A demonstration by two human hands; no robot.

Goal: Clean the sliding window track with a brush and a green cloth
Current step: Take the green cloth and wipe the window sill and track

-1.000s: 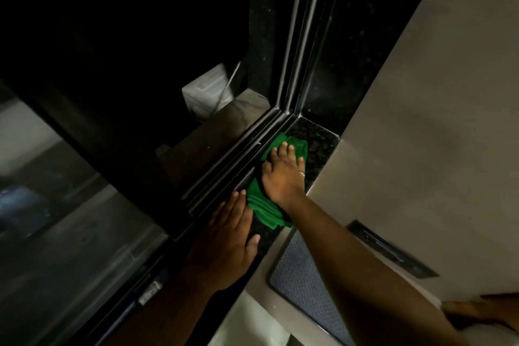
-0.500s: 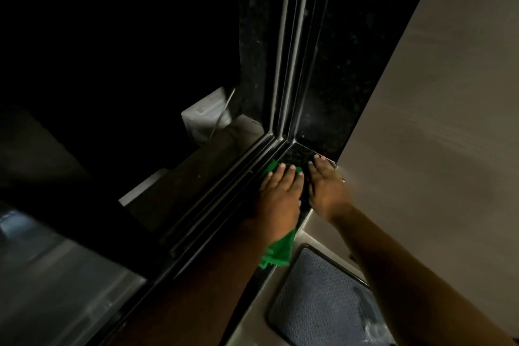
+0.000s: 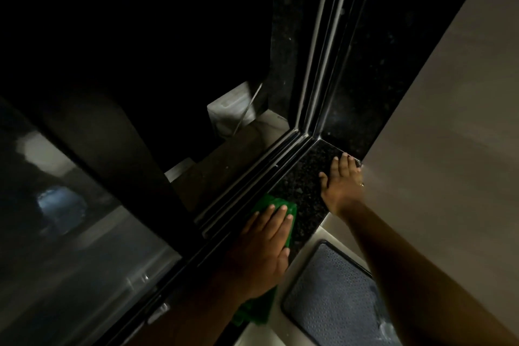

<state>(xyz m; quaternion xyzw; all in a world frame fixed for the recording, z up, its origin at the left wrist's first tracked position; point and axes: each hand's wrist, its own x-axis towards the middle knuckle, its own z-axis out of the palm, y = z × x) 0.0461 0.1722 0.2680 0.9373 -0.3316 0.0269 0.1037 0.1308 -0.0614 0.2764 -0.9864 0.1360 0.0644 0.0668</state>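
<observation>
The green cloth (image 3: 276,206) lies on the dark speckled stone sill (image 3: 306,191), right against the inner rail of the sliding window track (image 3: 252,182). Its long axis follows the track, running from the near lower left toward the far corner at upper right; its near end hangs off the sill edge below the wrist. The left hand (image 3: 264,247) lies flat on top of it, palm down, fingers (image 3: 280,219) straight and close together, pointing along the track toward the corner. They press the cloth rather than pinch it.

The right hand (image 3: 341,182) rests farther along the sill, well apart from the cloth, near the corner where the sill meets the pale wall (image 3: 435,149). Its fingers are extended and slightly spread, tips touching the stone; a ring shows on one.

The room is dim. The track's metal rails turn upward at the corner into the vertical frame. A grey textured mat (image 3: 334,298) lies on the pale floor below the sill.
</observation>
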